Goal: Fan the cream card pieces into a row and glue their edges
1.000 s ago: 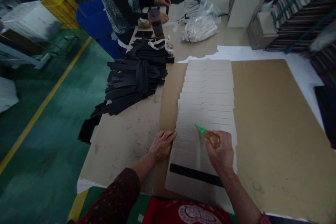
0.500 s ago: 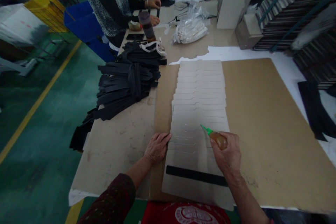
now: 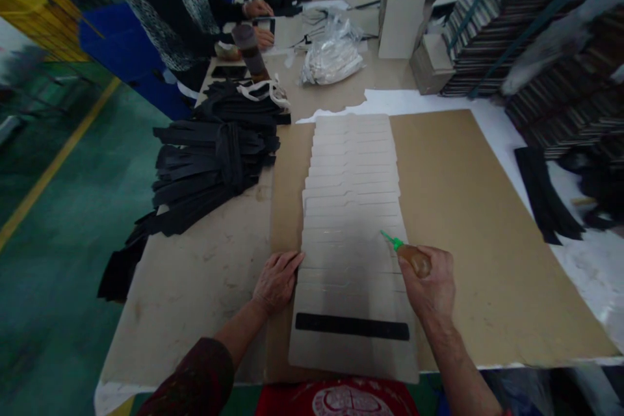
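Observation:
Overlapping grey cardboard sheets run in a column away from me. Across the nearest one lies a black strip. My right hand is wrapped round a squeeze bottle of brown liquid, perhaps glue, whose green nozzle points over the sheets' right half. Whether the tip touches the card cannot be seen. At the column's left edge my left hand lies flat, fingertips against the sheets, holding nothing. Faint shiny lines show on some of the sheets.
Bundled black strips lie at the left table edge. Beyond them stand a dark bottle and a plastic bag. Tall stacks of board rise at the back right, near loose black strips. A co-worker's hands work at the far left.
The view has turned slightly right, so most things sit further left. The nozzle has shifted to the right over the sheets, leaving the whole black strip visible. My left hand stays at the edge.

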The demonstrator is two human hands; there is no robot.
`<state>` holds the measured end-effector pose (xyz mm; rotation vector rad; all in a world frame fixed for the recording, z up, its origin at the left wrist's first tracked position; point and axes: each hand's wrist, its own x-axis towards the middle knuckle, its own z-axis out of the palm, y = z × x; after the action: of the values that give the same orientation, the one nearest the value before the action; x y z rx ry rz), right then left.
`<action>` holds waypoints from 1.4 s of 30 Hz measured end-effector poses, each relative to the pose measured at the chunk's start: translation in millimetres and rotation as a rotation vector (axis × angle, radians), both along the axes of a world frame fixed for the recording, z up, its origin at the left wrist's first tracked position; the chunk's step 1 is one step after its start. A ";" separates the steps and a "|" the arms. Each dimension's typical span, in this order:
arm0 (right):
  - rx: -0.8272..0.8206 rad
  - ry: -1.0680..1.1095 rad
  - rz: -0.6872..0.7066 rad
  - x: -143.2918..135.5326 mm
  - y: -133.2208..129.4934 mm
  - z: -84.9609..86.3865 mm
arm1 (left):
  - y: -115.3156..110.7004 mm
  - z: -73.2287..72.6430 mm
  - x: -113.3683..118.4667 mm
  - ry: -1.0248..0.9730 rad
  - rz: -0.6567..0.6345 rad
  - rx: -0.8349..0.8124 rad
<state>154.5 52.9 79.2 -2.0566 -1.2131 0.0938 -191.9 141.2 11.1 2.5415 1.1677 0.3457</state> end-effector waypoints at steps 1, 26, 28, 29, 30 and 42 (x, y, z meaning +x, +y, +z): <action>-0.006 -0.004 -0.018 3.7 -1.6 0.2 | 0.0 -0.2 -0.2 0.005 -0.001 0.004; -0.007 0.845 -0.404 7.1 -3.3 -2.8 | 0.0 -0.8 -1.0 0.007 0.006 0.022; 0.056 0.819 -0.454 12.1 1.9 -2.4 | 0.2 -0.7 -0.7 0.008 0.004 0.030; 0.080 0.791 -0.472 15.3 4.8 -2.1 | 0.3 -0.5 -0.4 0.008 0.001 0.034; 0.095 0.760 -0.483 18.7 7.7 -2.2 | 0.4 -0.1 -0.2 0.010 -0.003 0.037; 0.033 0.403 -0.263 29.1 15.3 -20.6 | -0.1 0.0 -0.1 0.009 0.000 0.025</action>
<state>183.7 68.2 58.5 -2.0241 -0.6899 0.3422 -192.0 141.1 11.1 2.5670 1.1733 0.3513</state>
